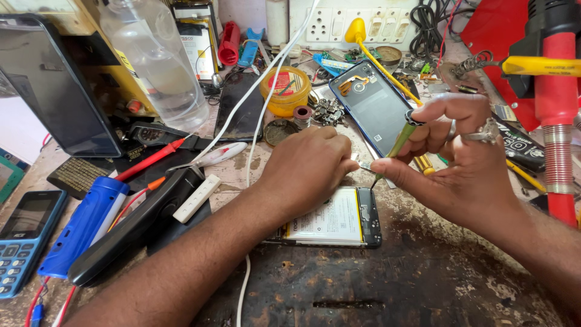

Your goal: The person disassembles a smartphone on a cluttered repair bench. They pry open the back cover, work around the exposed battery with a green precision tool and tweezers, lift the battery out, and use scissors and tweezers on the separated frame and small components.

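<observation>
From the head camera, the opened smartphone point(336, 224) lies flat on the tabletop point(387, 284) with its back removed — a white battery label and a dark strip of circuit board at its right end show. The left hand point(305, 169) rests on the phone's upper edge, fingers curled down together; whether they pinch anything cannot be told. The right hand point(460, 163) has its grip closed on a slim green-handled screwdriver point(400, 142), tilted, its thin metal tip pointing down just above the phone's top right corner. A ring sits on one finger.

Just beyond the hands leans the phone's glossy blue back cover point(375, 106), inner side up. A round yellow tin point(285, 89) stands near it, and a clear plastic bottle point(154, 60) farther left. A blue keypad phone point(21, 239) lies at the left edge.

The tabletop is worn and rough — dark, rust-mottled patches over pale, scuffed ground. A white wall socket strip point(351, 24) runs behind.
</observation>
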